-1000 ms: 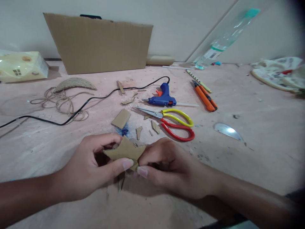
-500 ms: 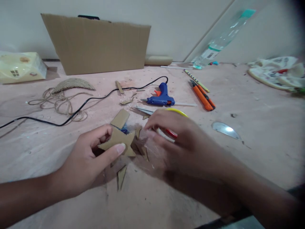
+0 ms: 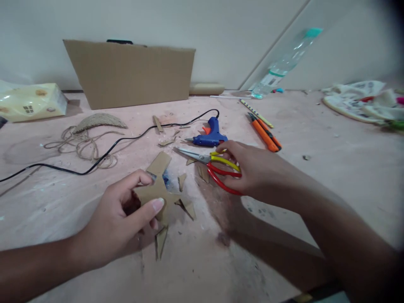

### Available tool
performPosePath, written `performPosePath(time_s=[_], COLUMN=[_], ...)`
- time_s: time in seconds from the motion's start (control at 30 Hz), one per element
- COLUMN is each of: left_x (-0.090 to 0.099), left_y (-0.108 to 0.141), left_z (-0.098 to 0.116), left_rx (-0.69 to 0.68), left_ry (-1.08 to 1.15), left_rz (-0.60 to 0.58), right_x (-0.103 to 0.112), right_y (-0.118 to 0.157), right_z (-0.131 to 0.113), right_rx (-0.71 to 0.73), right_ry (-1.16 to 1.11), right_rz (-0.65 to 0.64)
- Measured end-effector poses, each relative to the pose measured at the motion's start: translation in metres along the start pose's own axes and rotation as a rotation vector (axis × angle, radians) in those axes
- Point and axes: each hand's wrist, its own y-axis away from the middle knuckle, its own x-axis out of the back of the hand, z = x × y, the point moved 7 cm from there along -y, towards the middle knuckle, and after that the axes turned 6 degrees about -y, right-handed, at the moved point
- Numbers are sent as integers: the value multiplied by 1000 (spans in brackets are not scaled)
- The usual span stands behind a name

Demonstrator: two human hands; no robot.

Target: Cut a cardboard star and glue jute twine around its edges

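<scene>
My left hand pinches a cardboard star, its thumb flat on the star's face and the fingers behind. To the right, my right hand has its fingers on the handles of the scissors, one yellow and one red. The scissors' blades point left and look nearly closed. Small cardboard scraps lie around the star, one of them below it and others to its right. A flat cardboard piece shows at the star's upper edge; where the two meet is unclear.
A blue glue gun lies behind the scissors, its black cord running left past twine and a woven crescent. Orange cutters are at right. A cardboard panel, tissue pack and bottle stand at the back.
My right hand has moved slightly right, from beside the star onto the scissors' handles. The shiny curved piece at right is no longer seen. The view has shifted a little.
</scene>
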Motion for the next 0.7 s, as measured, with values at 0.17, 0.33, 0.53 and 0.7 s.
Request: performPosePath(time_s=[0.17, 0.33, 0.53, 0.7], left_x=[-6, -10, 3, 15], left_y=[2, 2, 3, 1], left_z=[-3, -11, -25, -21], left_rx=[3, 26, 13, -33], left_ry=[107, 281, 209, 186], left_rz=[-48, -81, 32, 179], right_x=[11, 10, 9, -2], right_y=[0, 7, 21, 28], right_z=[-8, -26, -50, -61], right_rx=[-16, 80, 268, 328], right_ry=[-329, -617, -720, -924], right_rz=[125, 97, 43, -64])
